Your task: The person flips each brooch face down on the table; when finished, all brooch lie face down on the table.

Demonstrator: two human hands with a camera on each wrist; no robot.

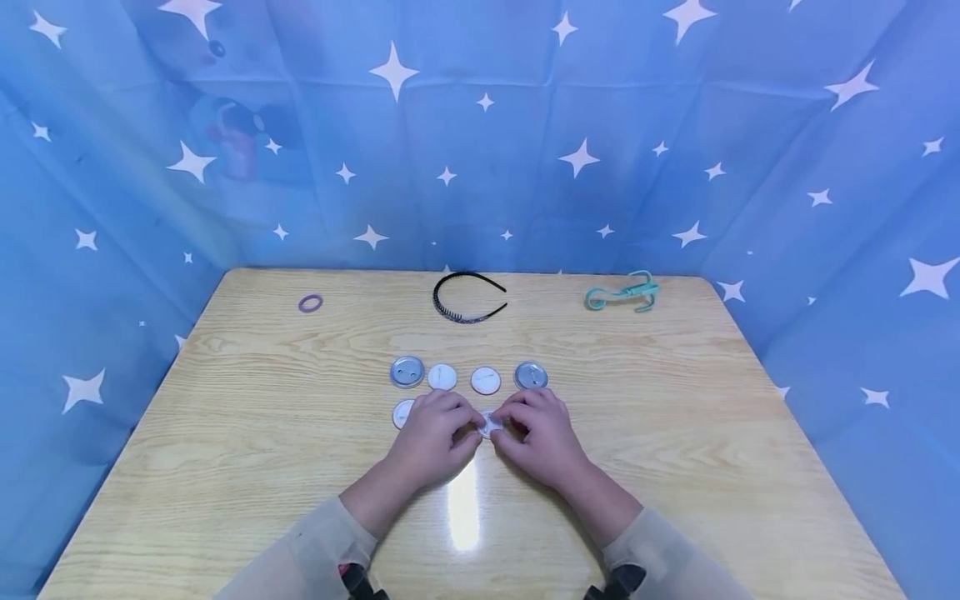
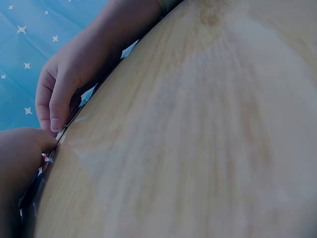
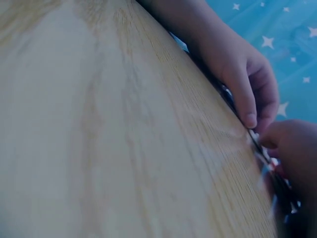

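Note:
A round pin badge [image 1: 490,424] lies on the table between my two hands, its pale back facing up. My left hand [image 1: 441,435] pinches its left edge with thumb and fingertips. From the opposite side, my right hand [image 1: 542,437] pinches the right edge. Behind the hands is a row of pin badges with their backs up: a silver badge [image 1: 407,372], a white badge [image 1: 442,377], another white badge [image 1: 486,381] and a second silver badge [image 1: 531,375]. My left hand partly covers one more white badge [image 1: 402,413]. Both wrist views show the fingertips meeting at table level.
Along the back of the wooden table [image 1: 675,433] lie a purple hair ring [image 1: 311,303], a black toothed headband [image 1: 450,313] and a teal object with curved, looped ends [image 1: 622,292]. A blue curtain with white stars [image 1: 480,167] hangs behind the table.

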